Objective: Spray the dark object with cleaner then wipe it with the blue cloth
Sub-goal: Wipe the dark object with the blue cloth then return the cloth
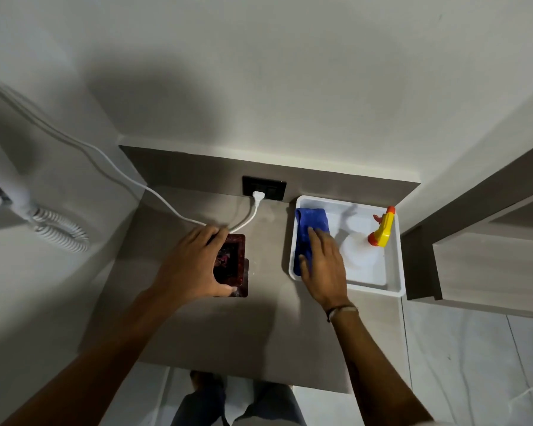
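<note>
Dark object and cloth were both under the person's hands on the broad grey matt counter (268, 333), which ran to a pale wall carrying a black socket plate (264, 188) with a white cable (111, 166) plugged in. At the counter's right sat a shallow white rectangular plastic tray (396, 262); inside it stood a translucent white spray bottle (359, 253) with a yellow-and-orange trigger head, upright and untouched. The right hand (323, 269) lay spread and flat on the soft, folded blue cloth (310, 222) in the tray's left half, fingers pressing but not yet curled round it. The left hand (194, 265) was cupped over the dark object (233, 265), a glossy rectangular slab with reddish rounded edges lying flat near the middle of the counter; fingers and thumb bracketed its ends, though whether they gripped it or only steadied it I could not tell. Judging by the small wet gleam beside the slab, spraying looked done and wiping was due: best to gather the cloth into a pad, keep the slab pinned, and wipe in long strokes away from the socket.
</note>
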Available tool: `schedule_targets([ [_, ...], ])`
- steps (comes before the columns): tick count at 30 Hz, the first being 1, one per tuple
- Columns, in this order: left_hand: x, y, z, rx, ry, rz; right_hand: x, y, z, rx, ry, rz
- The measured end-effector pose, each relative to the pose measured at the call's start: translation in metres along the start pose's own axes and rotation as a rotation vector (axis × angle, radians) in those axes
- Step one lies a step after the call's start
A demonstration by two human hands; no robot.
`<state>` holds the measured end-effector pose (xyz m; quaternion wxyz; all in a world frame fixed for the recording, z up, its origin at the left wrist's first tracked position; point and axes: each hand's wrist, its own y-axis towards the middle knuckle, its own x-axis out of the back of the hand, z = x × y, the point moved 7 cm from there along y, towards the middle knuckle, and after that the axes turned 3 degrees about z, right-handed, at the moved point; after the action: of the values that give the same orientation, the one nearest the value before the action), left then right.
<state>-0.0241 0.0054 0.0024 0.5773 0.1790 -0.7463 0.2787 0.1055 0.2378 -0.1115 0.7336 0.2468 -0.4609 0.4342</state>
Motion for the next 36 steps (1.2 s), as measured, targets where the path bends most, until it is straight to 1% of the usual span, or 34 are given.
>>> schedule_targets([
  [4,-0.004,-0.002,0.002,-0.001,-0.027,-0.04,-0.027,0.049,-0.009,0.062,-0.252,0.297],
  [6,-0.008,-0.002,0.004,-0.009,-0.051,-0.059,-0.036,0.059,-0.019,0.055,-0.331,0.385],
  [8,-0.012,-0.002,0.007,-0.018,-0.08,-0.065,-0.046,0.064,-0.023,0.054,-0.34,0.434],
  [10,-0.017,0.0,0.01,-0.022,-0.099,-0.062,-0.054,0.065,-0.026,0.052,-0.351,0.452],
  [12,-0.021,0.001,0.012,-0.019,-0.107,-0.064,-0.059,0.065,-0.028,0.048,-0.355,0.435],
  [18,-0.026,0.001,0.014,-0.045,-0.145,-0.135,-0.072,0.067,-0.034,-0.009,-0.393,0.388],
  [23,-0.026,-0.001,0.016,-0.061,-0.198,-0.159,-0.072,0.071,-0.036,-0.048,-0.348,0.265],
  [25,-0.023,-0.001,0.021,-0.06,-0.264,-0.191,-0.061,0.078,-0.035,-0.078,-0.26,0.227],
  [26,-0.023,-0.001,0.025,-0.059,-0.3,-0.201,-0.053,0.081,-0.034,-0.103,-0.179,0.201],
  [27,-0.023,-0.002,0.031,-0.058,-0.339,-0.213,-0.041,0.084,-0.032,-0.138,-0.075,0.146],
  [29,-0.025,-0.008,0.049,-0.061,-0.414,-0.24,-0.013,0.074,-0.026,-0.255,0.118,-0.03],
  [32,-0.033,-0.02,0.079,-0.087,-0.507,-0.262,0.018,0.025,0.003,-0.299,0.365,-0.297],
  [34,-0.04,-0.027,0.096,-0.098,-0.549,-0.269,0.019,-0.019,0.035,-0.283,0.489,-0.394],
  [36,-0.044,-0.035,0.106,-0.092,-0.613,-0.27,0.004,-0.058,0.071,-0.267,0.561,-0.423],
])
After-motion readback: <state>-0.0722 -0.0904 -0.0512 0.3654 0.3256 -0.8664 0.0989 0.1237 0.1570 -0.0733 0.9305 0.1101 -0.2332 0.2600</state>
